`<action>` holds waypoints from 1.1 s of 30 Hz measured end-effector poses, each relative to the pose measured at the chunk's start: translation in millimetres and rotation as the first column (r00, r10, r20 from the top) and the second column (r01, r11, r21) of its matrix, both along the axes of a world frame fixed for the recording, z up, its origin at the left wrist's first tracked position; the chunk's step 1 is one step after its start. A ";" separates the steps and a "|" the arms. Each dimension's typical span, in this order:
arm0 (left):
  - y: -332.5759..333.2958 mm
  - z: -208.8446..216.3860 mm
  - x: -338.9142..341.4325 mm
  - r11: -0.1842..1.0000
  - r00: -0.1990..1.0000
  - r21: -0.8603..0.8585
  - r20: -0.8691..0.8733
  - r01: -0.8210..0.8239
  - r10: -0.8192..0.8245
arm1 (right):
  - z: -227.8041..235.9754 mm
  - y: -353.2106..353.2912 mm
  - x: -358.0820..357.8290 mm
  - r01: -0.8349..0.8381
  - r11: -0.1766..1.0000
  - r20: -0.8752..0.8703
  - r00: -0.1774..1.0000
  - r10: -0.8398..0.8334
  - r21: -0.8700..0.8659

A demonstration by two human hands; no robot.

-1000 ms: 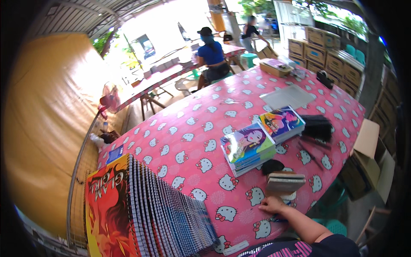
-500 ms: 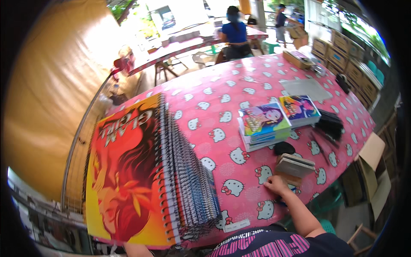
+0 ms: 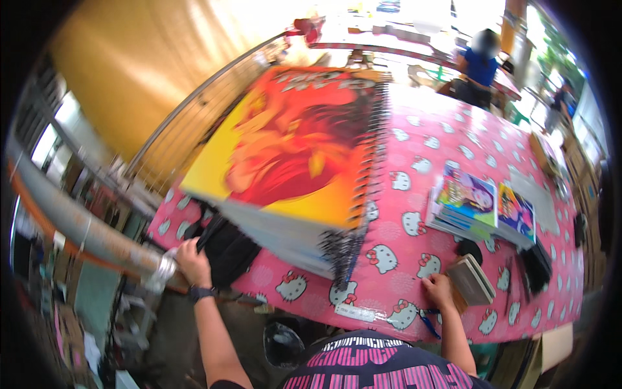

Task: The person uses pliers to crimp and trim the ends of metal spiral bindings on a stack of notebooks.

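While left hand touches black bag, right hand rests inside table edge.

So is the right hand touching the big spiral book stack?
Apart: the head view shows pink tablecloth between the right hand and the spiral book stack.

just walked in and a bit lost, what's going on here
A person's left hand is at what looks like a black bag; whether it grips is unclear. The right hand rests on the pink table beside a grey block. A tall notebook stack stands ahead, with smaller books to its right.
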State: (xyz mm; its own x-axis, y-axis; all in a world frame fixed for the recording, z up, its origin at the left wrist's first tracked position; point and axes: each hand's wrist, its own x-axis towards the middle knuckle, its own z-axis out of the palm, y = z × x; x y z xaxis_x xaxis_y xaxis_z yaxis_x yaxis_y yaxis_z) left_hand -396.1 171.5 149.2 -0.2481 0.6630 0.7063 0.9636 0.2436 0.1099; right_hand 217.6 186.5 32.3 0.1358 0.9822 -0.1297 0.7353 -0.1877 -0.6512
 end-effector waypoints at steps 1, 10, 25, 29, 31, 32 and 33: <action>1.6 3.0 24.5 0.997 0.998 -0.046 -0.012 -0.068 0.068 | -0.2 -0.9 4.7 0.022 0.998 -0.024 0.999 -0.024 -0.058; -13.7 -39.1 57.2 0.869 0.913 -0.305 -0.007 -0.390 0.408 | 17.2 2.2 -12.3 0.032 0.986 -0.194 0.979 -0.064 -0.164; 29.0 -22.5 33.5 0.794 0.844 -0.353 0.024 -0.495 0.536 | -2.2 -6.4 1.5 -0.122 0.992 -0.239 0.963 0.128 0.041; 14.5 -42.2 84.3 0.939 0.916 0.016 0.230 -0.342 0.330 | 43.4 -40.5 -38.9 -0.464 0.885 0.353 0.834 0.424 0.032; 4.3 -48.3 129.0 0.928 0.868 -0.028 0.343 -0.372 0.359 | 49.5 -51.2 -43.3 -0.457 0.880 0.396 0.789 0.470 -0.133; -5.6 -57.7 144.5 0.946 0.857 -0.006 0.422 -0.324 0.296 | 50.0 -54.9 -44.7 -0.458 0.879 0.458 0.758 0.465 -0.135; -15.5 -63.2 159.6 0.961 0.839 0.019 0.493 -0.275 0.230 | 46.7 -51.9 -36.5 -0.488 0.865 0.418 0.767 0.488 -0.115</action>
